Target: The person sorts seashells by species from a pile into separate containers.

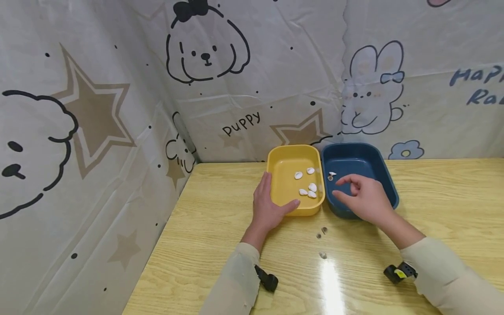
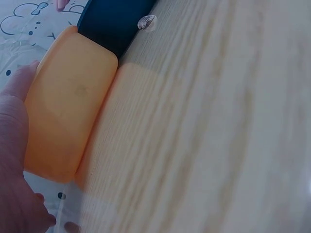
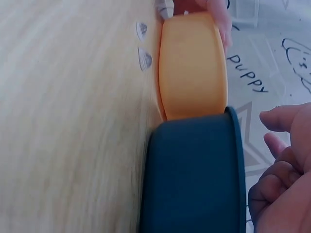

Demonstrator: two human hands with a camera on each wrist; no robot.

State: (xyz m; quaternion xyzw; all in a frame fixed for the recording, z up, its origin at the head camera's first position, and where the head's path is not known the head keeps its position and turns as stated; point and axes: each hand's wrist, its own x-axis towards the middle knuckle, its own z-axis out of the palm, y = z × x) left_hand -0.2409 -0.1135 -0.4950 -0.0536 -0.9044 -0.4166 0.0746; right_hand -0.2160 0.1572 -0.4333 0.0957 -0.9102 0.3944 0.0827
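Note:
In the head view my left hand (image 1: 268, 210) grips the near left corner of a yellow tray (image 1: 284, 188), fingers along its outer side and thumb over the front rim. Several small white shells (image 1: 298, 175) lie inside it. Right beside it stands a dark blue tray (image 1: 364, 164), with small shells (image 1: 330, 177) near its left wall. My right hand (image 1: 366, 199) hovers over the blue tray's near side, thumb and index finger apart, holding nothing. The right wrist view shows the same gap between thumb and index finger (image 3: 279, 119).
Small grey-brown shells (image 1: 323, 255) lie on the wooden table (image 1: 204, 245) in front of the trays. Behind the table's back edge hangs a printed cloth (image 1: 244, 100), which also covers the left side. A camera strap sits on each wrist.

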